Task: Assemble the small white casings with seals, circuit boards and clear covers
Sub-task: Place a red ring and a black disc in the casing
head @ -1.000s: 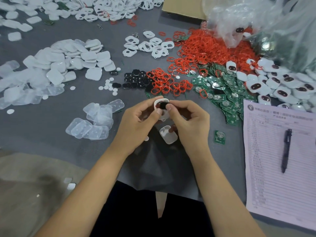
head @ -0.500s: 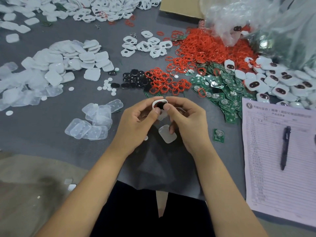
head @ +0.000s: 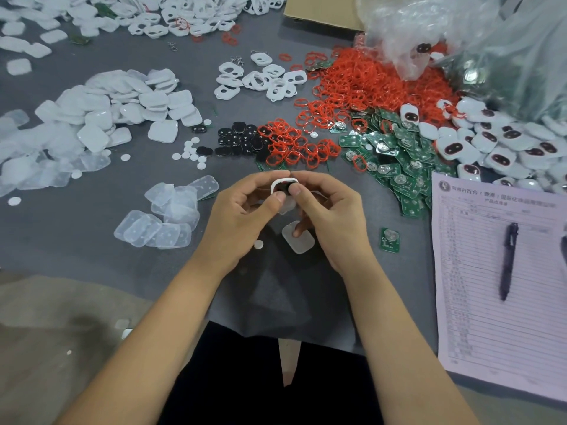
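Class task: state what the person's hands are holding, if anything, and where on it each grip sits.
Both hands hold one small white casing. The left hand and right hand pinch it at opposite sides, thumbs on its near face.

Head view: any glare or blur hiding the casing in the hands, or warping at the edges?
Head view: even, soft light; the white casing pinched by left hand and right hand is fairly sharp; glare only on the plastic bag; wide-angle bending near the paper form.

Both hands raised together; left grip point(head: 242, 214), right grip point(head: 329, 213) seemingly pinching.
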Tool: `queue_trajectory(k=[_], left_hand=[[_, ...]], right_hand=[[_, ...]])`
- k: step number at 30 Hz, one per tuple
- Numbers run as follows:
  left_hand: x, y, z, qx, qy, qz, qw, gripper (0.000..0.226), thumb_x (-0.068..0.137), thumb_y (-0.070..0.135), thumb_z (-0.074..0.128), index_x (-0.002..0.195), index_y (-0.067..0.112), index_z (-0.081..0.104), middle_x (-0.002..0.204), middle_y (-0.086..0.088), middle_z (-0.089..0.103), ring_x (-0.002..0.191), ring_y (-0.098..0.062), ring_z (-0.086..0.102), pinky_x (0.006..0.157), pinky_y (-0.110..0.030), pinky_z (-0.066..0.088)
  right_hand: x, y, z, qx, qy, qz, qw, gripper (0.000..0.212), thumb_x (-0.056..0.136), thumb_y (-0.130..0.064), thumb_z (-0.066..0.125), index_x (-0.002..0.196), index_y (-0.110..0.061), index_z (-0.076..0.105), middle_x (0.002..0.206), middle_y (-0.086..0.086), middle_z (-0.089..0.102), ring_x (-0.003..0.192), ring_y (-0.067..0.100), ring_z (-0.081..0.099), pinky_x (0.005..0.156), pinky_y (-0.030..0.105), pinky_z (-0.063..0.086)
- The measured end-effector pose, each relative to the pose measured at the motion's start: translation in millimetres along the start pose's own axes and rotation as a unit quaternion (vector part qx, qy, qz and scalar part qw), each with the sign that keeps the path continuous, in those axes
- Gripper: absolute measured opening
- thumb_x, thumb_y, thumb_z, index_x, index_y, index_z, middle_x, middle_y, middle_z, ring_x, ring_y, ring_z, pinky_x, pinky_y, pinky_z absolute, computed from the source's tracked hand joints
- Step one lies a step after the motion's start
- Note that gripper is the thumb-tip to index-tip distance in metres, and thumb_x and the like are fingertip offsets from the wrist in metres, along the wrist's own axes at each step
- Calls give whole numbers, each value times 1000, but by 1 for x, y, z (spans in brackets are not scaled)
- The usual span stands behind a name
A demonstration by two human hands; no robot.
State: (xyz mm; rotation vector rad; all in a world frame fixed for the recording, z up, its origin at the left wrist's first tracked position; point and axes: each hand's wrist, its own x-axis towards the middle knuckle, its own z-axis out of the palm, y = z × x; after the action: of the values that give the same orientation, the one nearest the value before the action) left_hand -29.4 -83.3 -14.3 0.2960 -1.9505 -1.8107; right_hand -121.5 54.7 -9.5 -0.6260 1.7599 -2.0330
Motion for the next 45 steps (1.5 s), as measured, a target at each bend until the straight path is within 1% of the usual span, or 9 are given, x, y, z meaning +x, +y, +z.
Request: queue_trajectory(k=[4, 11, 26, 31, 35, 39, 41, 43, 45], left_hand=[[-1, 1, 2, 22, 13, 5, 1000, 27, 101, 10, 65, 125, 19, 73, 116, 6, 77, 109, -12, 72, 94, -25, 57], [0, -2, 2, 48, 15, -23, 998, 25, 103, 16, 64, 126, 18, 75, 112, 3, 79, 107, -17, 75, 95, -51, 60], [-3, 1, 4, 33, 27, 4, 999, 20, 102, 9, 63, 117, 15, 75, 109, 3, 79, 103, -18, 76, 91, -35, 61], [-2, 3, 3, 38, 9, 7, 999, 24, 101, 5, 63, 112, 22, 77, 109, 7, 79, 106, -13, 74, 91, -26, 58], [-1, 4, 3, 58, 0, 16, 998, 22, 102, 5, 62, 113, 18, 77, 109, 8, 78, 106, -12, 73, 91, -22, 55], [-1, 4, 3, 102, -4, 30, 994, 22, 102, 6, 60, 113, 19, 74, 107, 10, 77, 104, -12, 72, 90, -23, 55], [-1, 5, 4, 100, -22, 22, 995, 24, 102, 3, 59, 116, 18, 71, 108, 8, 77, 104, -11, 73, 90, -22, 54], [0, 6, 6, 87, -48, 4, 995, 29, 100, -4, 59, 120, 16, 67, 108, 4, 77, 104, -11, 73, 90, -21, 54], [1, 5, 6, 82, -48, -9, 995, 32, 97, -6, 60, 119, 16, 65, 107, 2, 77, 102, -12, 74, 90, -27, 56]], right_hand=[[1, 0, 1, -20, 6, 1, 1000, 18, 98, -9, 69, 113, -12, 78, 87, 14, 74, 62, 15, 61, 48, 25, 55], [1, -1, 1, -29, 11, -3, 1000, 15, 97, -5, 69, 109, -9, 77, 87, 20, 68, 62, 11, 58, 49, 26, 55], [-1, -8, 6, -9, -18, -1, 1000, 17, 94, -8, 71, 95, -25, 75, 95, 27, 67, 78, 21, 64, 51, 28, 54], [-3, -9, 7, -1, -40, 20, 999, 26, 95, -1, 67, 86, -25, 65, 82, -2, 68, 77, 8, 67, 58, 31, 60], [-5, -11, 8, -51, -13, 8, 999, 18, 98, 1, 63, 92, -16, 60, 73, 3, 61, 66, 10, 65, 55, 30, 60], [-9, -12, 10, -128, 17, -20, 991, 18, 98, -3, 65, 92, -21, 61, 68, 4, 59, 56, 20, 66, 49, 17, 52], [-9, -11, 11, -157, 38, -40, 986, 22, 97, -3, 65, 91, -23, 60, 67, 5, 61, 52, 10, 62, 49, 12, 46], [-8, -9, 11, -190, 59, -61, 978, 25, 96, -4, 66, 91, -28, 59, 69, 1, 64, 56, 5, 60, 54, 14, 45], [-7, -8, 10, -224, 62, -85, 969, 24, 95, -6, 67, 93, -29, 62, 79, 1, 68, 67, 12, 65, 62, 23, 50]])
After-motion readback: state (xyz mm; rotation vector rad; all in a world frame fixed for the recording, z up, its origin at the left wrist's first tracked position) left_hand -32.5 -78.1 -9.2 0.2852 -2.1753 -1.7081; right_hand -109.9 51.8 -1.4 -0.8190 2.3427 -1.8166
